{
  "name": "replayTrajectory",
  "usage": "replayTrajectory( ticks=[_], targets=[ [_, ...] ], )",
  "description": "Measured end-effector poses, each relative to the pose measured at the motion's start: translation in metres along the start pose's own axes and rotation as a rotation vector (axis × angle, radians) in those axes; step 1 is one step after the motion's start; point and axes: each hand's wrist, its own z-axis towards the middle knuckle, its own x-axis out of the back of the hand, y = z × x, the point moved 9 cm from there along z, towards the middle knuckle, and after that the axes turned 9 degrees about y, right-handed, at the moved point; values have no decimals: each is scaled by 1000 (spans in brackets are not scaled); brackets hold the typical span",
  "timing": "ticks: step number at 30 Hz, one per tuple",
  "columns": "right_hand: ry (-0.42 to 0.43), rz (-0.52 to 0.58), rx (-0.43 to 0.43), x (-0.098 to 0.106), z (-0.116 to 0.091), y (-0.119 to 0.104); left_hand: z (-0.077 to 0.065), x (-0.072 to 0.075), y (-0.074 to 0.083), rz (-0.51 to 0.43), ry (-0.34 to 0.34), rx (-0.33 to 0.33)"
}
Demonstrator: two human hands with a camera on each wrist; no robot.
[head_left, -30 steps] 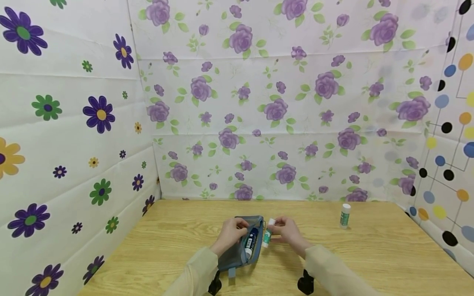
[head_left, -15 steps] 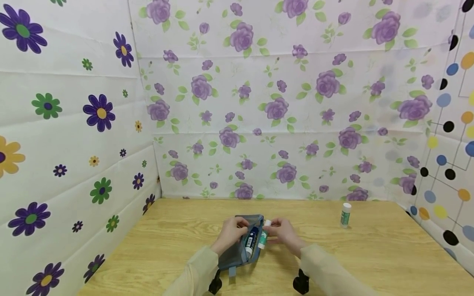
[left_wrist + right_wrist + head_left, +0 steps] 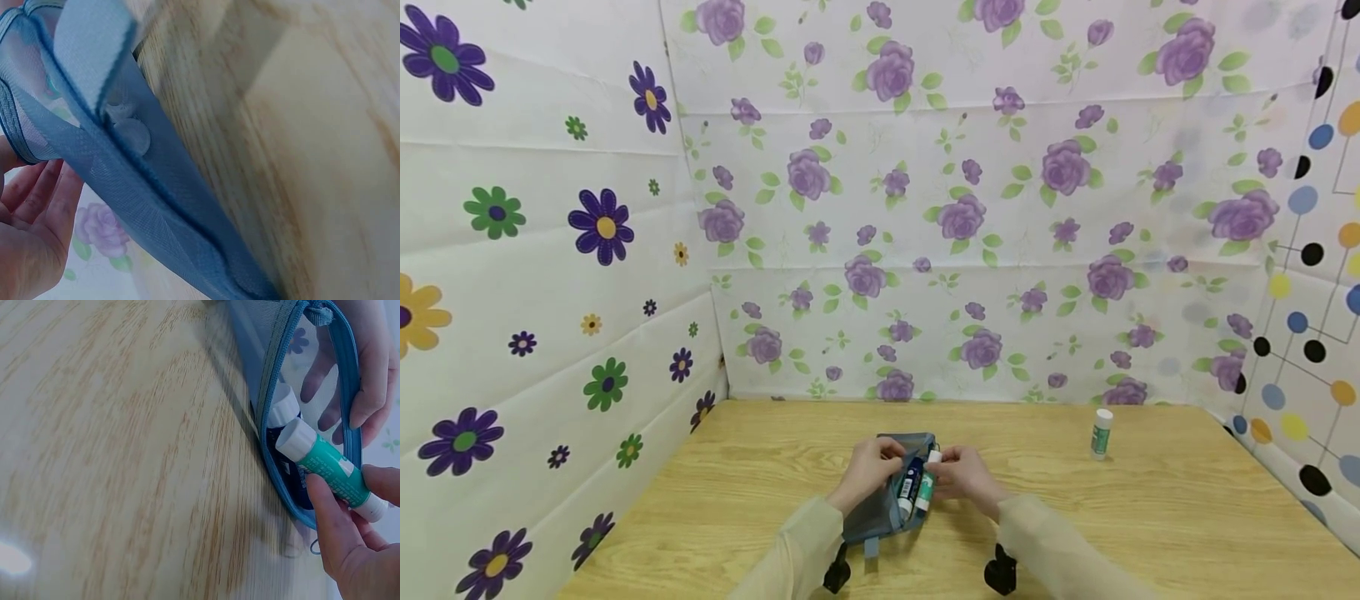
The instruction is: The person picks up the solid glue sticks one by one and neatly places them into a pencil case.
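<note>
pinching green stick at pouch mouth, right grip

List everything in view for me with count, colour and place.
Table: 1, light wood-grain, lower centre
Pouch: 1, blue mesh, open on the table
Navy tube: at least 1, navy and white, inside the pouch
Held tube: 1, green and white, at the pouch's mouth
Standing tube: 1, green and white, table's right side
Rear sheet: 1, white, purple flowers, behind table
Left sheet: 1, white, multicoloured flowers, left
Right sheet: 1, white, coloured dots, right
Devices: 2, black, near wrists
Sleeves: 2, beige, on the arms
Left hand: 1, on the pouch
Right hand: 1, gripping the held tube
</note>
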Motion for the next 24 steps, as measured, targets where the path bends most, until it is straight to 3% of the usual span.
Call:
replayTrajectory(
  ticks=[24],
  targets=[
    [-23, -182, -23, -9, 3, 6, -1, 0, 1, 5, 12, -11]
  ],
)
